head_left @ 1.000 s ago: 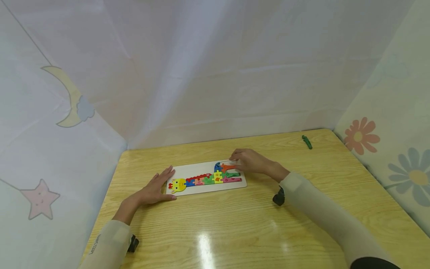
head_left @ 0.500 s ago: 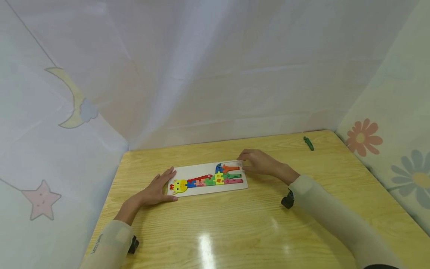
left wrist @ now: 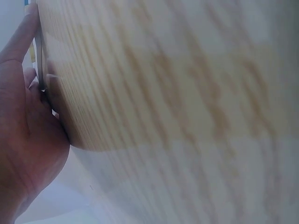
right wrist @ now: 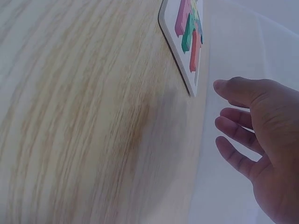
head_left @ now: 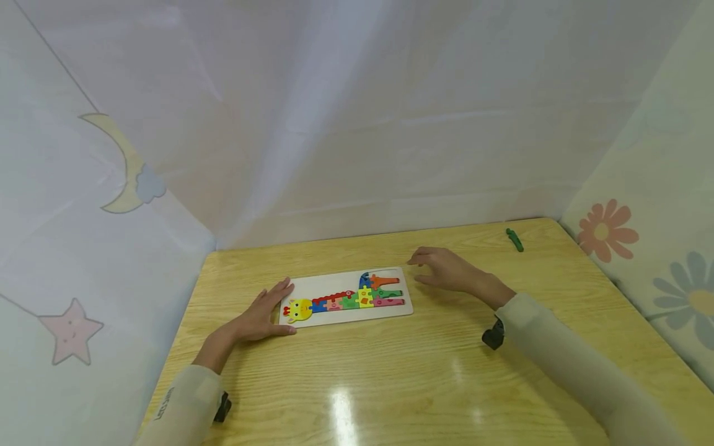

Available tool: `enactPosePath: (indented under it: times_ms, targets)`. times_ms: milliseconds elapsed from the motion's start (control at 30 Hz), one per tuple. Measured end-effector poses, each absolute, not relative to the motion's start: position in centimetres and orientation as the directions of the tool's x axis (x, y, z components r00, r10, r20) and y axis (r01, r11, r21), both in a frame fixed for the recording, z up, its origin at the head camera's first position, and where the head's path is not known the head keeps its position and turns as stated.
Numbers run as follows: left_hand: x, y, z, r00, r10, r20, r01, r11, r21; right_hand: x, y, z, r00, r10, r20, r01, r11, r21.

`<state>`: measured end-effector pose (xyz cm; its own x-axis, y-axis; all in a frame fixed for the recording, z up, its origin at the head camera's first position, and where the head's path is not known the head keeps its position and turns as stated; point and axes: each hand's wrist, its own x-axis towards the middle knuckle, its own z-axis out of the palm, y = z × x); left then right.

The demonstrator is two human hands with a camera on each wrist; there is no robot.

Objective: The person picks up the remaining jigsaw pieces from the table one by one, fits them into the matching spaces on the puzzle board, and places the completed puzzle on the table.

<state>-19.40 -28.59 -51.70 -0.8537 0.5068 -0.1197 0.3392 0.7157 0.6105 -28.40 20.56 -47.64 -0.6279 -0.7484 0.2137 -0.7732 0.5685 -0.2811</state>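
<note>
A pale puzzle board [head_left: 315, 286] lies on the table, holding a giraffe of colourful interlocking pieces, with a yellow head [head_left: 300, 310] at the left and legs at the right. Beside the orange leg [head_left: 386, 282], a thin recess outline shows along the board's back edge. My left hand [head_left: 259, 319] rests at the board's left end, thumb extended at the front and fingers stretched to the back corner. Just off the right end hovers my right hand [head_left: 446, 269], fingers loosely bent and holding nothing; the right wrist view shows this hand [right wrist: 266, 130] apart from the board.
A small slim green piece [head_left: 515, 240] lies near the table's back right corner. White printed cloth [head_left: 357, 155] hangs behind and at both sides of the wooden table [head_left: 401, 371].
My right hand has drawn away rightward from the orange leg, where its fingers were at first, and is now off the board. My left hand stays at the left end.
</note>
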Motion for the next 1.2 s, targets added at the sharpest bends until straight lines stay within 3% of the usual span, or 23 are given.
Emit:
enactPosePath:
  times_ms: [1200]
  targets:
    - [-19.3,-28.5,-51.7,-0.852,0.512,-0.104,0.353,0.710,0.609,-27.5,28.2,-47.2,-0.719,-0.663,0.206,-0.694,0.670,-0.264]
